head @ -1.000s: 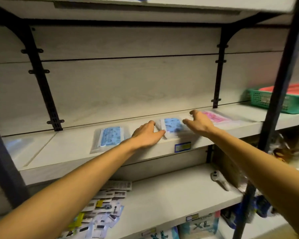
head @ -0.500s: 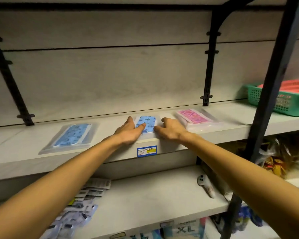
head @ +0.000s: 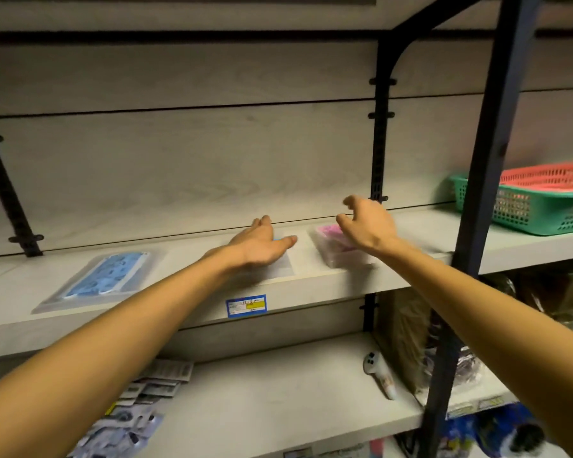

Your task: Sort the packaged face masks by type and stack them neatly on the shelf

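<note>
A shop's stock shelving (head: 311,285): price label (head: 246,305) on the edge, packaged goods (head: 139,404) below.

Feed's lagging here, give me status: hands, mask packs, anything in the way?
Left hand flat on the middle mask pack. Right hand above the pink mask pack, fingers loosely curled, holding nothing. Blue mask pack lies apart, left. Nothing blocking.
</note>
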### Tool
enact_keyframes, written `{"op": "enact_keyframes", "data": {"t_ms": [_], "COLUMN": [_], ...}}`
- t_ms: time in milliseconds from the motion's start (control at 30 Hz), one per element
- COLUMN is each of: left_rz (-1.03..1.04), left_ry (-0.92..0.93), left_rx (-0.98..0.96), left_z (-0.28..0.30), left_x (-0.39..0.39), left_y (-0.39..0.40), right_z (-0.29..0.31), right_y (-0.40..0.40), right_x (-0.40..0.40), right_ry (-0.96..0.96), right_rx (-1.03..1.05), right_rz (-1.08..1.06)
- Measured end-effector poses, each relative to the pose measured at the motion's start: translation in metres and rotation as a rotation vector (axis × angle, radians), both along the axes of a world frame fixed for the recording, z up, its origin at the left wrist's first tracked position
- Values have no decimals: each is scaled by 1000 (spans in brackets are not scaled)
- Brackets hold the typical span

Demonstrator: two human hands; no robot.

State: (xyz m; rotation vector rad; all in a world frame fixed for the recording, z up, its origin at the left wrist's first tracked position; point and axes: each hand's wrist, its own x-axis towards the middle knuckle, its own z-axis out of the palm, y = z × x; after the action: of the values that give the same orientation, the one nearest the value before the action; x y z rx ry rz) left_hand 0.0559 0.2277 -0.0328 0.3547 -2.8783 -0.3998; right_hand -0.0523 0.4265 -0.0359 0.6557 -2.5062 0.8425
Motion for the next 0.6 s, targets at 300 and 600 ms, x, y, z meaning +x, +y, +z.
{"op": "enact_keyframes", "data": {"t_ms": [300,600], "left_rz": [-187,-156], "left_ry": [-208,-231], "left_rx": [73,149], "left_z": [-21,-30], "left_x": [-59,-65], "left_y": [82,95], "right_z": [-25,-23], "right_y": [66,61], "right_x": [-43,-41], "right_ry": [-380,-377], "right_rx": [182,81], "right_rz": [-78,-24]}}
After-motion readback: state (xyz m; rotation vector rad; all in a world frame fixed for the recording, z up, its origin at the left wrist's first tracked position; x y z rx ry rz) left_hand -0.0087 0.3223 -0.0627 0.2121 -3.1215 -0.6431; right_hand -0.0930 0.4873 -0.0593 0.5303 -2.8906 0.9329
